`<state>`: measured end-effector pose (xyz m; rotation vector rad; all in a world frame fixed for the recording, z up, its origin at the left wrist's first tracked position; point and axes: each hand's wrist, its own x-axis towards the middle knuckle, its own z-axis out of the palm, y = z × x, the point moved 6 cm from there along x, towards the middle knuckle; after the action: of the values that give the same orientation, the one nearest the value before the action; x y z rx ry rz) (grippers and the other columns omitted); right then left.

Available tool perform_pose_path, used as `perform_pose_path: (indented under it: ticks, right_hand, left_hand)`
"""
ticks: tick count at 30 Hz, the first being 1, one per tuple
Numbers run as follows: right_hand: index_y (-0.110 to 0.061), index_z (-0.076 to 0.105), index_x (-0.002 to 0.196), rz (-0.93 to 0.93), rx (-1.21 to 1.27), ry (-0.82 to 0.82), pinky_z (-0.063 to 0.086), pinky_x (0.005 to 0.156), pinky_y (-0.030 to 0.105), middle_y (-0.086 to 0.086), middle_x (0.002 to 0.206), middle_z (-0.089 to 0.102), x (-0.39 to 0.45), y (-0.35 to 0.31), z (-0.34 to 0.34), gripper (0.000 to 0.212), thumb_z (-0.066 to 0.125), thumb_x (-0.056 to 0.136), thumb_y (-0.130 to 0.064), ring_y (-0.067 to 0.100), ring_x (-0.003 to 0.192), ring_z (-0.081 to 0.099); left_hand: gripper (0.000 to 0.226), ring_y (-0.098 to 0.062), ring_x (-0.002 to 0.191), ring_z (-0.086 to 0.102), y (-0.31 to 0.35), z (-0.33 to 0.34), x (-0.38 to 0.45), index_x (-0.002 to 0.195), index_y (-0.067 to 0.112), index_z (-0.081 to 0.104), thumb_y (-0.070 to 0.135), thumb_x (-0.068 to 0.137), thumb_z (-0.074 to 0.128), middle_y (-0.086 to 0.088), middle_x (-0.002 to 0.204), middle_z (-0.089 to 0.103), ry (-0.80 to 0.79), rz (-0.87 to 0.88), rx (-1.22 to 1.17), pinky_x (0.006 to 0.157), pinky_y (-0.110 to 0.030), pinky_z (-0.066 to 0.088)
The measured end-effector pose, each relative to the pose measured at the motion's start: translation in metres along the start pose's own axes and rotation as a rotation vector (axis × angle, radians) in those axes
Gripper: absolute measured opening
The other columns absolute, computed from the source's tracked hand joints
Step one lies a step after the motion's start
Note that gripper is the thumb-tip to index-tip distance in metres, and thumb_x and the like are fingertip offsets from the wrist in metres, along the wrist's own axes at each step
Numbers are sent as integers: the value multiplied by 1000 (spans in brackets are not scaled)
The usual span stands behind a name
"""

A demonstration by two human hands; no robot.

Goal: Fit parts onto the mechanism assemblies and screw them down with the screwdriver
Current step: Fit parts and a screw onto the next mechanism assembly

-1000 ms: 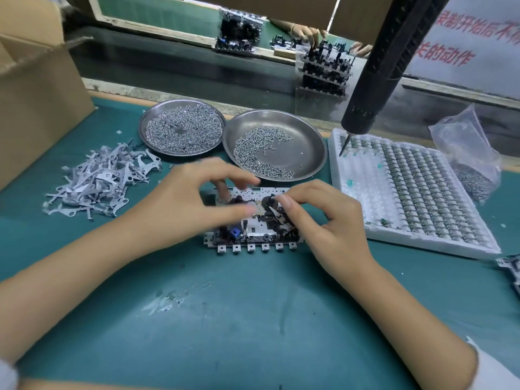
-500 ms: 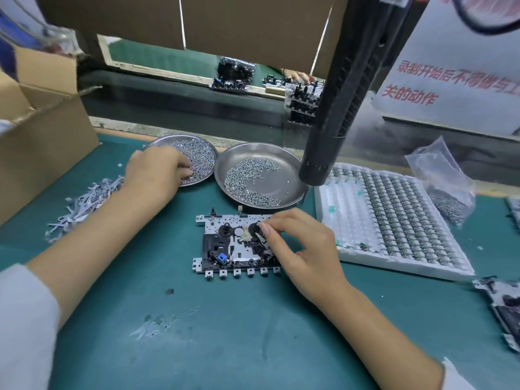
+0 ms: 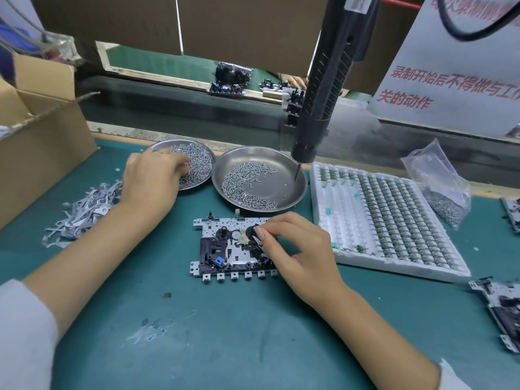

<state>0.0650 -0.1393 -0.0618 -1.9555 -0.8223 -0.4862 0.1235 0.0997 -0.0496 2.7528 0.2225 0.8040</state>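
the black and silver metal mechanism assembly [image 3: 233,249] is lying flat on the green mat [image 3: 225,333]; the right hand [image 3: 298,249] is pinching a small white part [image 3: 256,239] onto it. farther back, the left hand [image 3: 152,181] is dipping curled fingers into the left round steel dish of screws [image 3: 197,161]; whether it grips one is hidden. the black hanging electric screwdriver [image 3: 326,88] is pointing its tip over the right steel dish [image 3: 292,192].

One readable text stands in the scene — red Chinese characters on a white sign [image 3: 450,80] leaning at the far right, behind the bench. Its middle line reads 录制开始后不得做与工作, cut off at the picture's right edge, and the line under it reads 关的动作. A top line of red characters is cropped and blurred — it cannot be read. A small label [image 3: 358,2] high on the hanging black screwdriver [image 3: 323,88] is too blurred to make out.
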Motion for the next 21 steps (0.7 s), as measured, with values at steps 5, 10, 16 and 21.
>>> perform_pose_path:
  ticks: [5,10,16,21]
  right_hand:
    - [-5,73,83,6,-6,0,51,69,33,-1,81,64,0,0,0,13,63,87,-11,13,76,62]
    - [-4,73,84,34,-28,43,49,73,23,1,82,66,1,4,-5,11,64,87,-10,10,79,61]
    - [-6,70,107,149,-197,-45,47,83,21,5,98,67,31,12,-3,21,64,87,-2,10,86,60]
    - [-8,65,120,450,-452,-469,46,92,32,11,116,66,72,39,22,30,62,91,-19,25,108,60]
  left_hand:
    - [14,-29,91,61,3,-14,-8,98,14,72,21,90,64,-8,95,72,13,-64,-204,86,-34,42]
    - [4,-8,72,57,38,-32,-52,89,15,69,17,85,68,4,81,66,-22,67,-538,71,-9,41]
    - [14,3,80,59,59,-21,-80,91,25,68,13,84,69,18,86,66,-38,28,-812,76,-10,43]
    - [13,0,81,61,54,-15,-83,87,36,68,24,82,68,18,87,69,-28,-21,-907,78,-16,46]
